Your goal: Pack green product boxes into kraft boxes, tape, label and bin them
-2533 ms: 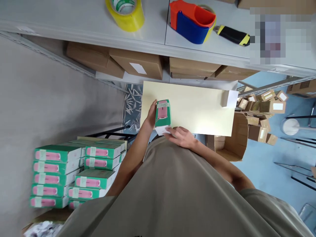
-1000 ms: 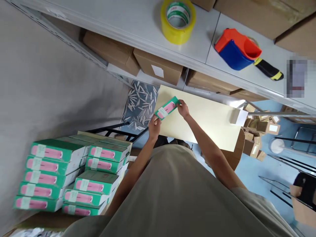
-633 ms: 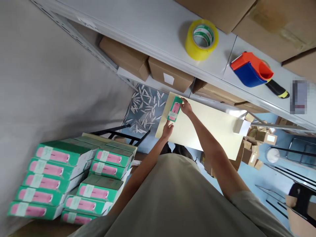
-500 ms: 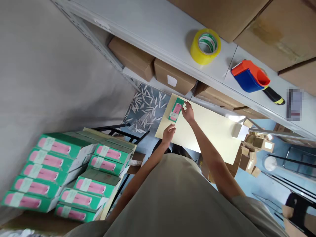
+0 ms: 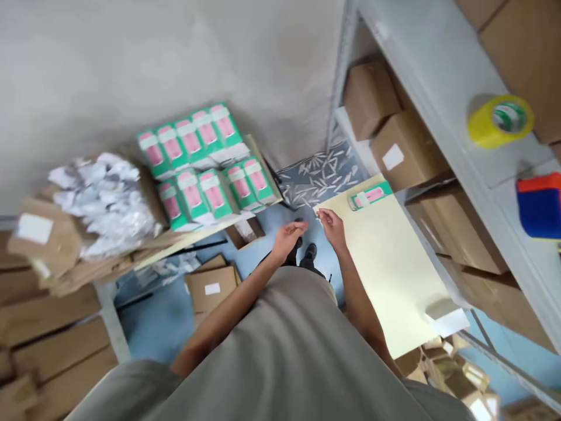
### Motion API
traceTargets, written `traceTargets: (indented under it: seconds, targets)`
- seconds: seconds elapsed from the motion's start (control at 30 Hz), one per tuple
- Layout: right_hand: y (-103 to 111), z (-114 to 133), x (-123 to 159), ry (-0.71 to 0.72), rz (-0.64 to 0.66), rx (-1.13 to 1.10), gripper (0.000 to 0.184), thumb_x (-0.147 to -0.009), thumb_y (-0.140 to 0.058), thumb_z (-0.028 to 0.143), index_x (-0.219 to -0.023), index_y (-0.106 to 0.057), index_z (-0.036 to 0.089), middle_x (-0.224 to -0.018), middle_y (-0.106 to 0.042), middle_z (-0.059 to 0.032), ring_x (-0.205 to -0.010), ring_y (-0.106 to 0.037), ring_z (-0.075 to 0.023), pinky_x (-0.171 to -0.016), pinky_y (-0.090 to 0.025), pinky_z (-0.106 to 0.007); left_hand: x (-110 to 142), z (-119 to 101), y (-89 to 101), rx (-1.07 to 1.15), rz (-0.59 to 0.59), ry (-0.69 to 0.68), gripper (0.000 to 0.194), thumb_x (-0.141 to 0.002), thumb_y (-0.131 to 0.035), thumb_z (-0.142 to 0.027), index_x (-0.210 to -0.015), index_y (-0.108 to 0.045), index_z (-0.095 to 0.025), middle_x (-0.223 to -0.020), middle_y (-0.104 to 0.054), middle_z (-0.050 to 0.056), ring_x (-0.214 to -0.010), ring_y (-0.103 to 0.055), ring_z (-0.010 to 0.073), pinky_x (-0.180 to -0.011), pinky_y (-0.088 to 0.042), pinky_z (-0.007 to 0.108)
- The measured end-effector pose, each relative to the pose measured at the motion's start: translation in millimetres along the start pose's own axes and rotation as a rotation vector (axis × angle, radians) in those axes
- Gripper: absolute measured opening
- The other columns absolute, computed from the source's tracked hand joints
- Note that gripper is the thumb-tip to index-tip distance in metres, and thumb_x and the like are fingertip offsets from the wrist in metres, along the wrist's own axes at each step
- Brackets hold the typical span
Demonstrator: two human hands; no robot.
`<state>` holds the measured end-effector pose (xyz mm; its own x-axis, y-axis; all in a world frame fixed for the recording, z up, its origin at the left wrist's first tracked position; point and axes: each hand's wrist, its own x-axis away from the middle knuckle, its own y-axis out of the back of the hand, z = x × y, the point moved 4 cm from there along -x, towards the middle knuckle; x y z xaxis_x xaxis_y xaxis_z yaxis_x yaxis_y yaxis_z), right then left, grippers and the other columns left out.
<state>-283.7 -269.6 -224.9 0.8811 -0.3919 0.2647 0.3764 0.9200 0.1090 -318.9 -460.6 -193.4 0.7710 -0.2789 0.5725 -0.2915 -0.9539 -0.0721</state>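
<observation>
Green cardboard carton with pink bottle print and pale label strip: had just been let go; lay flat at one end of the pale yellow rectangular tabletop, touching neither hand.
Left hand: had drawn back from the carton; hung above the gap between the two work surfaces, with grip open, loosely extended; held nothing visible.
Right hand: had come away too; hovered beside the near corner of the tabletop, nearer the carton than the left hand; showed a loosely open grip, half bent; held nothing visible, though blurred at the fingertips.
View: had swung toward the second pale-edged work surface.
Matching green-and-pink cartons: stood in two rows on that second surface, well apart from the single carton.
Open brown cardboard box: sat beside the rows, heaped with crumpled white paper.
Small white block: rested at the opposite end of the tabletop from the carton.
Grey metal shelving: ran alongside; bore a yellow tape roll and a red-and-blue plastic object, cut off by the frame; held brown boxes lower down.
Room: showed a grey wall, blue floor and scattered white strips near the shelving.
</observation>
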Motion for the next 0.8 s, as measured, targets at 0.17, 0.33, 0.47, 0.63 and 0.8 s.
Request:
traceTargets:
  seconds: [0.17, 0.33, 0.47, 0.63, 0.8]
  targets:
    - [-60, 23, 31, 0.034, 0.211, 0.011, 0.061, -0.097, -0.069, 0.079, -0.121, -0.078, 0.023, -0.126, -0.087, -0.0173, -0.122, -0.083, -0.0348, -0.115, -0.065, -0.054, 46, -5, 62.7, 0.142, -0.122, -0.113, 0.038, -0.080, -0.088, -0.055, -0.097, -0.086, -0.020, -0.125, -0.087, 0.015, -0.126, -0.077, 0.0336, -0.113, -0.058, 0.049]
    - [-132, 51, 60, 0.100, 0.362, 0.064, 0.059, -0.098, -0.070, 0.077, -0.122, -0.079, 0.023, -0.124, -0.087, -0.0163, -0.119, -0.084, -0.0345, -0.113, -0.066, -0.056, 74, -18, 134.0, 0.300, -0.254, -0.235, 0.031, -0.082, -0.086, -0.049, -0.094, -0.087, -0.020, -0.122, -0.087, 0.014, -0.121, -0.078, 0.0308, -0.108, -0.060, 0.046]
    - [-213, 82, 85, 0.178, 0.486, 0.116, 0.056, -0.100, -0.071, 0.076, -0.123, -0.080, 0.025, -0.125, -0.087, -0.0144, -0.117, -0.084, -0.0335, -0.109, -0.068, -0.053, 97, -28, 212.3, 0.396, -0.365, -0.336, 0.026, -0.081, -0.086, -0.045, -0.089, -0.087, -0.020, -0.114, -0.088, 0.012, -0.115, -0.079, 0.0285, -0.102, -0.063, 0.041]
    - [-324, 113, 121, 0.195, 0.604, 0.126, 0.055, -0.101, -0.072, 0.075, -0.123, -0.081, 0.026, -0.123, -0.088, -0.0131, -0.113, -0.085, -0.0312, -0.107, -0.069, -0.051, 145, -28, 359.1, 0.412, -0.572, -0.492, 0.024, -0.090, -0.076, -0.038, -0.103, -0.087, -0.022, -0.109, -0.087, 0.008, -0.110, -0.081, 0.0251, -0.099, -0.065, 0.038]
    - [-420, 129, 154, 0.203, 0.685, 0.127, 0.053, -0.102, -0.073, 0.074, -0.123, -0.082, 0.027, -0.123, -0.088, -0.0117, -0.113, -0.085, -0.0305, -0.108, -0.068, -0.049, 173, -20, 545.9, -0.015, -1.135, -0.569, 0.034, -0.099, -0.073, -0.042, -0.123, -0.078, -0.018, -0.128, -0.081, 0.014, -0.125, -0.077, 0.0292, -0.115, -0.061, 0.046]
